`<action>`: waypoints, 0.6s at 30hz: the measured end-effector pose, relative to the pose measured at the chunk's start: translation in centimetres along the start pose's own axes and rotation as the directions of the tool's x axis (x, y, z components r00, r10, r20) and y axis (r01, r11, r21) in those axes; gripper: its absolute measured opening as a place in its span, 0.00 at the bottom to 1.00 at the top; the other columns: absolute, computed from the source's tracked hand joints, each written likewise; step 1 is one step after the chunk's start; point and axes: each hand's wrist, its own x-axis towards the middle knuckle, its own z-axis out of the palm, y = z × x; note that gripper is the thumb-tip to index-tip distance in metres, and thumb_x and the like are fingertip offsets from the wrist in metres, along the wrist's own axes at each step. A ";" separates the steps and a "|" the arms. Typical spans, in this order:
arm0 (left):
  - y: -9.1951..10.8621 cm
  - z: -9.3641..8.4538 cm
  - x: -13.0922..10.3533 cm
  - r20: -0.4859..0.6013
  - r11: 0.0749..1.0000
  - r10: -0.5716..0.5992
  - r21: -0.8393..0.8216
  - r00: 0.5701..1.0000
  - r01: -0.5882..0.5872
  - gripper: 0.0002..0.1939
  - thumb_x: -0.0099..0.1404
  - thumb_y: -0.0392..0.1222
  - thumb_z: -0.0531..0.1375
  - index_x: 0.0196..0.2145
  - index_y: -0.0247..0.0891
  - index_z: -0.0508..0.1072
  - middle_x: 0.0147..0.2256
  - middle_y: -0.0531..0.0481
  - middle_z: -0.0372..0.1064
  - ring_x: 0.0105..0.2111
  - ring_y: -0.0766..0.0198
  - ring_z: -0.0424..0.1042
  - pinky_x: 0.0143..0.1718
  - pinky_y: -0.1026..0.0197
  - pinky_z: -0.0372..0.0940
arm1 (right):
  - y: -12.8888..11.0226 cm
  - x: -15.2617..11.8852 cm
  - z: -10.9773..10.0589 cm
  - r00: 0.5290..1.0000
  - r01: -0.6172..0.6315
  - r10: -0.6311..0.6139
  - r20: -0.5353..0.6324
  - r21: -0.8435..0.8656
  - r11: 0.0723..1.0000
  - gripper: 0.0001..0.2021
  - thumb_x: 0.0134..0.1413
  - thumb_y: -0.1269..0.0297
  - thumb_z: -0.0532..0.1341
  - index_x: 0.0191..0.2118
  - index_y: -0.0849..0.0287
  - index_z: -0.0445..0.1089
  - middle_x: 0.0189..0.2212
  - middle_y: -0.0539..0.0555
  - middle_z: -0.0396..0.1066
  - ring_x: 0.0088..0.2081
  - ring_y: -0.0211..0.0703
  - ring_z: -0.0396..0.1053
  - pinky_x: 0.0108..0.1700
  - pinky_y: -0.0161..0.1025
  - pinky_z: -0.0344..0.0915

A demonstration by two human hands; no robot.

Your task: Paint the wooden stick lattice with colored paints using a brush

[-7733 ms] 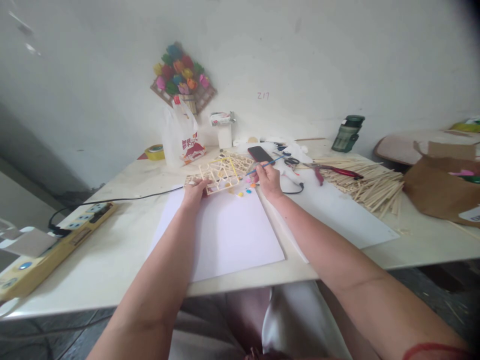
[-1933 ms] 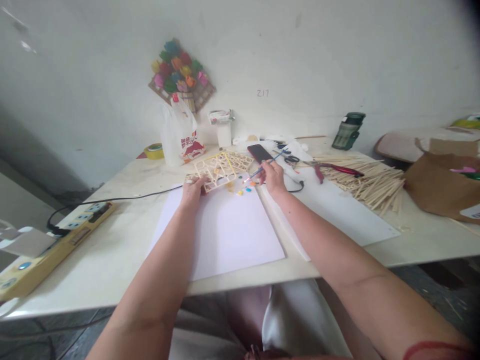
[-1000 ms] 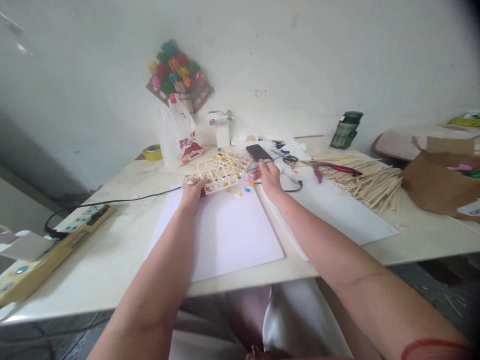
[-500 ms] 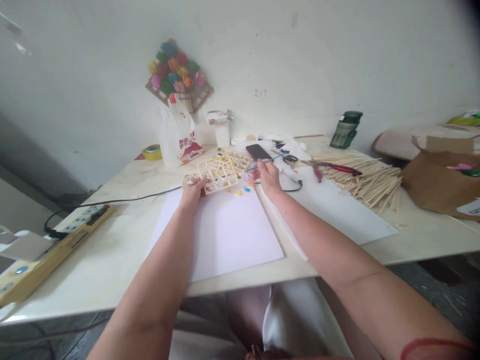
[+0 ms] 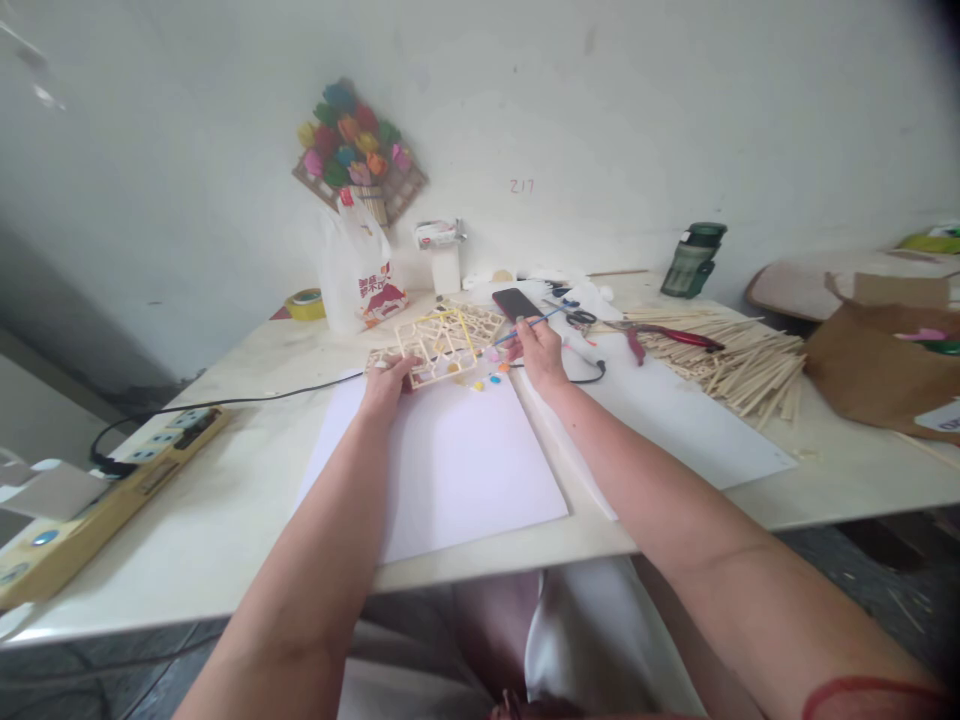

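My left hand is closed on the near left corner of a lattice frame made of thin wooden sticks. The frame is tilted up, and part of its far and right edges is yellow. In my right hand a thin paintbrush with a blue handle is pinched, its lower end pointing left to the frame's right side. Whether the bristles touch the wood I cannot tell. Several blobs of paint, among them a yellow blob and a blue blob, lie between the hands.
White paper lies beneath my forearms. Further back are a phone, scissors, red-handled pliers and piled wooden sticks. A black cable crosses from a power strip. A plastic bag and green bottle stand behind.
My right hand has shifted very slightly to the right with the paintbrush. My left hand and the lattice frame are almost where they were.
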 end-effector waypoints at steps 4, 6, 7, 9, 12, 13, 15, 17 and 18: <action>0.1 0.0 -0.1 0.005 1.000 -0.001 0.002 1.000 0.001 0.15 0.48 0.50 0.62 0.26 0.34 0.76 0.15 0.52 0.65 0.15 0.69 0.58 0.19 0.64 0.52 | 0.0 -0.1 0.1 1.000 0.011 -0.011 -0.003 0.012 1.000 0.20 0.53 0.44 0.59 0.28 0.57 0.61 0.16 0.45 0.69 0.15 0.32 0.64 0.19 0.29 0.63; 0.1 0.0 -0.1 0.004 1.000 0.001 -0.001 1.000 -0.001 0.15 0.48 0.50 0.62 0.26 0.34 0.76 0.15 0.52 0.65 0.15 0.69 0.58 0.19 0.64 0.52 | 0.1 -0.1 0.1 1.000 0.022 -0.022 0.003 0.010 1.000 0.20 0.53 0.43 0.59 0.28 0.57 0.61 0.16 0.45 0.69 0.15 0.32 0.65 0.19 0.30 0.64; 0.1 0.0 -0.1 0.007 1.000 0.003 -0.003 1.000 -0.003 0.15 0.48 0.51 0.62 0.27 0.34 0.76 0.15 0.52 0.65 0.15 0.69 0.58 0.19 0.64 0.52 | 0.2 -0.1 0.1 1.000 0.027 -0.027 0.007 0.008 1.000 0.20 0.53 0.43 0.59 0.28 0.57 0.61 0.16 0.45 0.69 0.16 0.32 0.65 0.20 0.30 0.65; 0.0 0.0 -0.1 0.017 1.000 0.007 -0.003 1.000 -0.007 0.16 0.48 0.51 0.62 0.27 0.34 0.76 0.16 0.52 0.65 0.16 0.68 0.58 0.19 0.64 0.52 | 0.3 -0.1 0.2 0.999 0.034 -0.034 0.014 0.000 0.999 0.21 0.52 0.42 0.59 0.29 0.57 0.61 0.17 0.45 0.69 0.16 0.32 0.65 0.20 0.30 0.65; -0.1 -0.1 0.0 0.017 1.000 0.011 0.000 1.000 -0.011 0.17 0.49 0.52 0.63 0.27 0.34 0.76 0.16 0.51 0.65 0.16 0.68 0.58 0.19 0.64 0.52 | 0.3 -0.1 0.2 0.999 0.038 -0.038 0.021 -0.007 0.999 0.21 0.52 0.41 0.58 0.29 0.57 0.61 0.17 0.45 0.68 0.16 0.32 0.65 0.20 0.30 0.65; -0.1 -0.1 0.0 0.014 1.000 0.012 0.001 1.000 -0.012 0.17 0.49 0.52 0.63 0.27 0.34 0.76 0.16 0.51 0.65 0.16 0.68 0.58 0.19 0.63 0.52 | 0.3 0.0 0.1 0.999 0.036 -0.036 0.025 -0.008 0.999 0.21 0.51 0.41 0.59 0.29 0.57 0.61 0.16 0.45 0.68 0.16 0.32 0.65 0.20 0.30 0.64; -0.1 -0.1 0.1 0.011 1.000 0.012 0.004 1.000 -0.012 0.16 0.49 0.52 0.63 0.27 0.34 0.77 0.16 0.51 0.65 0.15 0.68 0.58 0.19 0.63 0.52 | 0.3 0.0 0.1 0.999 0.031 -0.030 0.031 -0.010 0.999 0.22 0.50 0.40 0.59 0.28 0.57 0.61 0.16 0.45 0.68 0.15 0.31 0.64 0.19 0.30 0.64; -0.1 -0.1 0.0 0.015 1.000 0.011 0.006 1.000 -0.011 0.16 0.49 0.51 0.62 0.27 0.34 0.77 0.16 0.52 0.65 0.15 0.68 0.58 0.19 0.64 0.52 | 0.3 0.0 0.1 0.999 0.032 -0.032 0.032 -0.014 0.999 0.23 0.49 0.39 0.59 0.28 0.57 0.61 0.16 0.45 0.68 0.15 0.31 0.64 0.19 0.29 0.63; -0.1 -0.1 0.0 0.013 1.000 0.008 0.006 1.000 -0.008 0.16 0.49 0.51 0.62 0.27 0.34 0.77 0.16 0.52 0.65 0.15 0.68 0.58 0.19 0.64 0.52 | 0.3 -0.1 0.1 0.999 0.037 -0.037 0.032 -0.018 0.999 0.23 0.49 0.39 0.59 0.28 0.57 0.62 0.16 0.45 0.68 0.15 0.31 0.64 0.19 0.29 0.63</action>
